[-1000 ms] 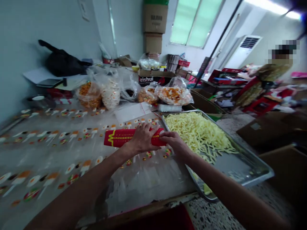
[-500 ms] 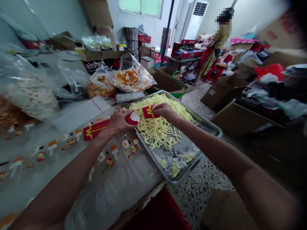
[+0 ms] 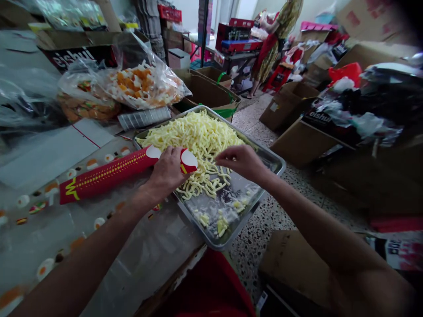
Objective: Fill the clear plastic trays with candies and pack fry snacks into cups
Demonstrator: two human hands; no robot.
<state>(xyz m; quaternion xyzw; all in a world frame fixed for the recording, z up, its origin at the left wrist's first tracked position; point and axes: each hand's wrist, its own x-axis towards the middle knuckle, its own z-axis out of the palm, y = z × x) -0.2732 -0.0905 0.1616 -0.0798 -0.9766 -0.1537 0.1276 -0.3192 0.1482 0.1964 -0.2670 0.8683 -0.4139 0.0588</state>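
Note:
My left hand (image 3: 168,169) is closed around a red fry carton (image 3: 189,162) with a white scooped mouth, held over the near left edge of the metal tray (image 3: 194,216). Behind that hand, a long nested stack of red fry cartons (image 3: 109,174) with yellow markings lies on the table. Just right of the carton, my right hand (image 3: 243,162) hovers low over the tray, fingers bent and tips together. Anything between those fingertips is too small to make out. Pale yellow fry-shaped pieces (image 3: 198,132) are heaped in the tray, with a few crumbled bits near its front corner.
A clear bag of orange and white pieces (image 3: 139,86) stands behind the tray, beside another filled bag (image 3: 87,103). A patterned plastic cover (image 3: 132,255) lies over the table. Cardboard boxes (image 3: 299,145) stand on the speckled floor to the right. Another person (image 3: 277,39) stands at the back.
The single carton has passed from my right hand to my left. My right hand has dropped closer to the yellow pieces. The view has shifted, bringing the tray and carton stack further left.

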